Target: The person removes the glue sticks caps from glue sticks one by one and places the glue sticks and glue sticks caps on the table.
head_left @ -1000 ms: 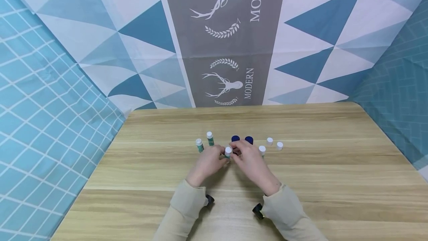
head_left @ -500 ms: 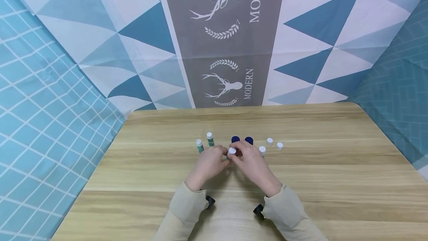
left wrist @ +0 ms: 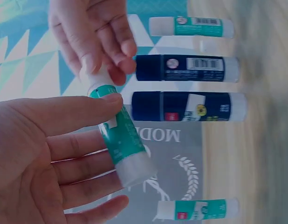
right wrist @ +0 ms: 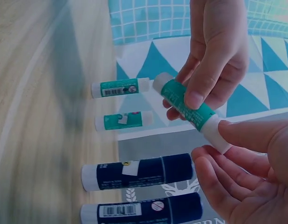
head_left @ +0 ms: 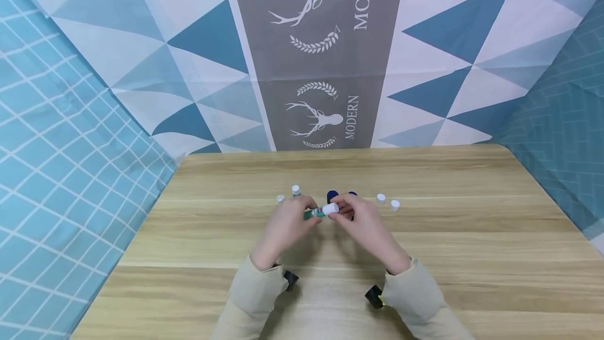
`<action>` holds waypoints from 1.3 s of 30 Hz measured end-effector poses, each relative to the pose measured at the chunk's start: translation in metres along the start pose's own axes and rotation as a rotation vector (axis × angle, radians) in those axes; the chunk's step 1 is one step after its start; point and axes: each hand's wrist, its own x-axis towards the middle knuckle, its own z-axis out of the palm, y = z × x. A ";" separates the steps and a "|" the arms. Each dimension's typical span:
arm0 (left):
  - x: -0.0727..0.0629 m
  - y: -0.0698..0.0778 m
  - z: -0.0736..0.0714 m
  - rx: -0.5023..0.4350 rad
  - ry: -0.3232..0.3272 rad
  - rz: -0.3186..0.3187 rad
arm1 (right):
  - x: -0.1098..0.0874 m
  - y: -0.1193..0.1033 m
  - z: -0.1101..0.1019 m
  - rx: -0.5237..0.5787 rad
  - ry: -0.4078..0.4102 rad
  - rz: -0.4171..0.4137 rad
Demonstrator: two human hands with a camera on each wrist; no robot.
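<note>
A green glue stick with a white cap (head_left: pixel 321 211) is held tilted sideways between my two hands, above the table. My left hand (head_left: pixel 286 225) pinches its green body, thumb (left wrist: pixel 83 109) across the label. At the capped end, my right hand (head_left: pixel 367 227) pinches the white cap (right wrist: pixel 215 134) between thumb and fingertips. The cap is on the stick. Just beyond the hands stand two navy glue sticks (left wrist: pixel 188 106), upright on the table. In the head view they are partly covered by my right hand.
Two more green glue sticks (right wrist: pixel 118 87) stand left of the navy ones, partly behind my left hand. Another green glue stick (left wrist: pixel 200 27) stands to the right. Two small white caps (head_left: pixel 380 199) sit farther right on the wooden table (head_left: pixel 472 256). Patterned cloth hangs behind.
The held glue stick has gone from upright near the table to lifted and tipped sideways, cap to the right. My right hand has come onto its cap and shifted slightly right.
</note>
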 end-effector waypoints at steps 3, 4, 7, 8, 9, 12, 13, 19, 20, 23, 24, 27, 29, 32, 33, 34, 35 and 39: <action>0.001 0.004 -0.005 -0.001 0.028 0.017 | -0.001 0.001 -0.007 0.062 -0.031 0.032; 0.001 0.005 -0.006 -0.004 0.032 0.028 | -0.002 0.002 -0.009 0.075 -0.037 0.039; 0.002 0.009 -0.008 -0.005 0.047 0.072 | -0.004 0.004 -0.016 0.104 -0.044 0.055; 0.002 0.011 -0.008 -0.003 0.054 0.086 | -0.005 0.005 -0.018 0.110 -0.042 0.053; 0.002 0.013 -0.009 0.001 0.064 0.100 | -0.005 0.005 -0.020 0.119 -0.039 0.049; 0.003 0.016 -0.011 0.029 0.119 0.134 | -0.006 0.005 -0.025 0.148 -0.035 0.042; 0.003 0.017 -0.011 0.036 0.142 0.142 | -0.006 0.004 -0.026 0.154 -0.033 0.042; 0.001 0.021 -0.017 0.037 0.227 0.165 | -0.007 -0.001 -0.028 0.177 -0.043 0.070; 0.001 0.022 -0.017 0.038 0.230 0.170 | -0.008 -0.002 -0.029 0.185 -0.048 0.074; 0.001 0.024 -0.018 0.041 0.239 0.190 | -0.008 -0.003 -0.029 0.199 -0.055 0.076; 0.001 0.025 -0.018 0.041 0.241 0.195 | -0.009 -0.003 -0.029 0.202 -0.054 0.069; 0.000 0.026 -0.017 0.049 0.246 0.202 | -0.009 -0.002 -0.030 0.203 -0.045 0.043; 0.000 0.026 -0.016 0.054 0.246 0.205 | -0.009 -0.002 -0.030 0.211 -0.039 0.028; 0.000 0.027 -0.016 0.059 0.250 0.209 | -0.008 -0.002 -0.030 0.218 -0.045 0.041; 0.000 0.027 -0.016 0.060 0.252 0.210 | -0.008 -0.001 -0.030 0.222 -0.047 0.049; -0.001 0.027 -0.016 0.060 0.254 0.211 | -0.008 -0.001 -0.030 0.225 -0.049 0.058; -0.001 0.027 -0.016 0.058 0.255 0.211 | -0.008 -0.001 -0.029 0.227 -0.052 0.064; -0.001 0.027 -0.015 0.052 0.261 0.216 | -0.008 -0.001 -0.028 0.229 -0.055 0.079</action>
